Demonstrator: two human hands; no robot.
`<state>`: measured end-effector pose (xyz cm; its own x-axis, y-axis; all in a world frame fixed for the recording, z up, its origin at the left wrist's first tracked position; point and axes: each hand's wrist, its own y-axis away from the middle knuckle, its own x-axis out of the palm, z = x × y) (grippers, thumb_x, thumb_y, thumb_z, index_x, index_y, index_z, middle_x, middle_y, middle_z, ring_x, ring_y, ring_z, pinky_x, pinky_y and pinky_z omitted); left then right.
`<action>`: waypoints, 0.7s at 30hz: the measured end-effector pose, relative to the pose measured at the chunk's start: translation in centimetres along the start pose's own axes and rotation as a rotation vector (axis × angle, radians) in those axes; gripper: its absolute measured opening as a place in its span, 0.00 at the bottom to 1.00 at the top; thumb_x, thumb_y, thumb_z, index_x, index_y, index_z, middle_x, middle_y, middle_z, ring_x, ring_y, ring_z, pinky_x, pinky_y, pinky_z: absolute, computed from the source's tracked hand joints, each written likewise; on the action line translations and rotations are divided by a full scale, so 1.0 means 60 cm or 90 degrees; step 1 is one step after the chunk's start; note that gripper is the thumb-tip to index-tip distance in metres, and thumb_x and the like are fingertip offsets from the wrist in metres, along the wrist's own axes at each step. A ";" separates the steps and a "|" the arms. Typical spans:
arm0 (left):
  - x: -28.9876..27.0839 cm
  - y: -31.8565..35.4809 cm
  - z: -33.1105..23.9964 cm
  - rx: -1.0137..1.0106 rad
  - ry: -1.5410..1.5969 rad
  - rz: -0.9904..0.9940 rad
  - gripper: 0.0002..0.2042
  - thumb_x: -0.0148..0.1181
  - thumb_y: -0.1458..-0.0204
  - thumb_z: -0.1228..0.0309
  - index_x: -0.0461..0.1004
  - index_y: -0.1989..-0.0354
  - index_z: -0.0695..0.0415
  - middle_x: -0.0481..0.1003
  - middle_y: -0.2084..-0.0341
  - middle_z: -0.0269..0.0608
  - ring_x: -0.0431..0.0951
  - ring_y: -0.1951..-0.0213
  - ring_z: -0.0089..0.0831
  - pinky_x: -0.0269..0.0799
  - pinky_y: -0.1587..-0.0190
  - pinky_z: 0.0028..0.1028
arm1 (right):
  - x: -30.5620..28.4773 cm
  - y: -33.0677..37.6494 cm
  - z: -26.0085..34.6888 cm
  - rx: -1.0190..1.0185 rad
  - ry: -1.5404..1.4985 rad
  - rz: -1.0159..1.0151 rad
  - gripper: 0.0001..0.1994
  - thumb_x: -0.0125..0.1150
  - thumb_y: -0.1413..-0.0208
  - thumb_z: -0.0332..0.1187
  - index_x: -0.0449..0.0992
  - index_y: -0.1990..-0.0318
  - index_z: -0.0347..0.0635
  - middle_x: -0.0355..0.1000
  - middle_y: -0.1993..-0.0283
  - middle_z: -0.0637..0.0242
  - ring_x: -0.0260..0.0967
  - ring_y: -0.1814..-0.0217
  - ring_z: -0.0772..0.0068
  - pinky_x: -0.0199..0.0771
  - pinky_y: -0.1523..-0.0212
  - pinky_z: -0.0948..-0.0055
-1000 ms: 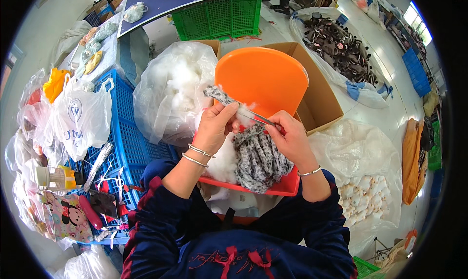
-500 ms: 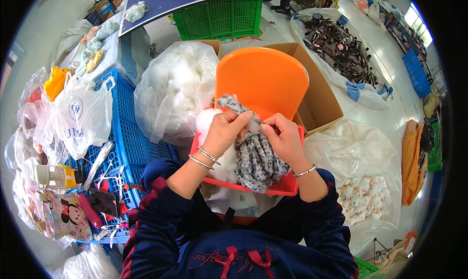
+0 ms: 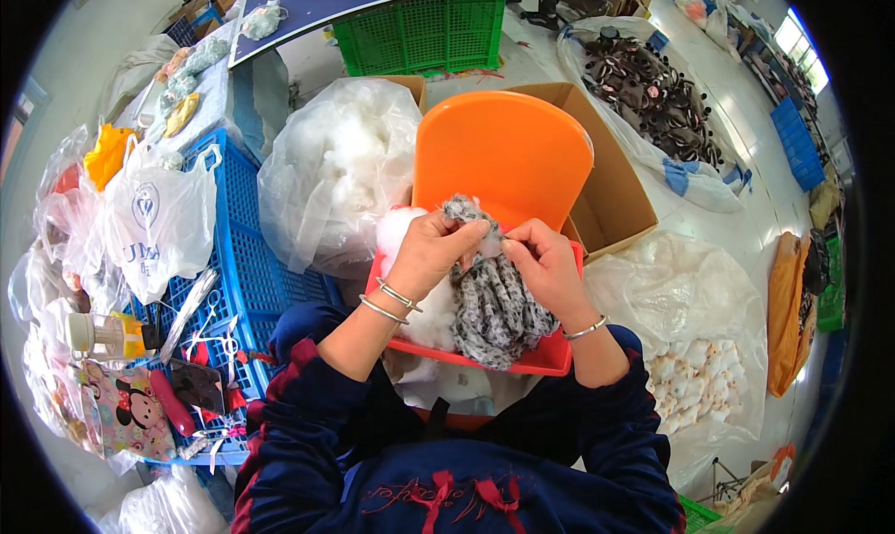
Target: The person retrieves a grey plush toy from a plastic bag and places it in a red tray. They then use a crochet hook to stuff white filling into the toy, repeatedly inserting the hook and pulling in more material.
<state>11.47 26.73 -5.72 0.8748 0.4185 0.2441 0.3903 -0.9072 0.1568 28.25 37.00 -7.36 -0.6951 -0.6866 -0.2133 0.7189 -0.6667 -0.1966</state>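
Grey fuzzy piece (image 3: 463, 210): partly hidden by left hand (image 3: 433, 246). Right hand (image 3: 545, 262): whatever its fingertips pinch, too small to tell. Red tray (image 3: 557, 358): bottom mostly covered. Blue table (image 3: 322, 0): cut off, far edge. Cardboard box (image 3: 615, 196): partly behind orange panel (image 3: 505, 152).

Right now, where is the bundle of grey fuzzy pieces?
In the head view, the grey bundle lies slightly right of centre in the red tray, right of the white stuffing and just below the left hand and right hand.

Fuzzy gry/wht piece (image 3: 463, 209), prob. w/ fluff (image 3: 488, 246) at lwr end, abv matching pile (image 3: 499, 315).
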 end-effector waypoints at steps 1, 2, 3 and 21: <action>0.002 0.001 -0.002 0.019 0.008 -0.021 0.10 0.61 0.42 0.68 0.76 0.73 0.60 0.71 0.84 0.28 0.68 0.82 0.16 0.63 0.79 0.20 | -0.002 -0.001 0.002 -0.012 0.011 -0.007 0.05 0.62 0.42 0.27 0.73 0.65 0.34 0.69 0.74 0.71 0.62 0.73 0.85 0.64 0.72 0.80; -0.002 0.000 -0.006 0.027 0.020 -0.019 0.09 0.61 0.43 0.68 0.77 0.72 0.60 0.71 0.84 0.28 0.68 0.82 0.16 0.63 0.78 0.20 | -0.003 -0.002 0.003 -0.025 0.022 -0.013 0.05 0.62 0.42 0.27 0.73 0.65 0.34 0.69 0.74 0.72 0.62 0.73 0.85 0.64 0.72 0.80; -0.010 -0.003 -0.012 0.035 0.033 -0.016 0.09 0.61 0.43 0.68 0.77 0.71 0.60 0.71 0.84 0.28 0.68 0.82 0.15 0.64 0.78 0.20 | -0.006 -0.003 0.007 -0.023 0.037 -0.002 0.05 0.62 0.42 0.27 0.73 0.65 0.34 0.69 0.74 0.72 0.62 0.73 0.85 0.64 0.72 0.80; 0.004 0.003 -0.011 0.078 0.106 -0.054 0.07 0.62 0.43 0.69 0.78 0.68 0.60 0.72 0.80 0.27 0.66 0.79 0.15 0.61 0.76 0.18 | 0.003 -0.007 0.003 0.055 -0.115 0.034 0.05 0.61 0.41 0.27 0.73 0.65 0.35 0.68 0.72 0.77 0.59 0.72 0.90 0.61 0.72 0.84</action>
<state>11.55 26.67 -5.02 0.7813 0.4858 0.3918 0.5015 -0.8624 0.0692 27.84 37.10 -7.15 -0.6520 -0.7570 -0.0438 0.7565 -0.6454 -0.1058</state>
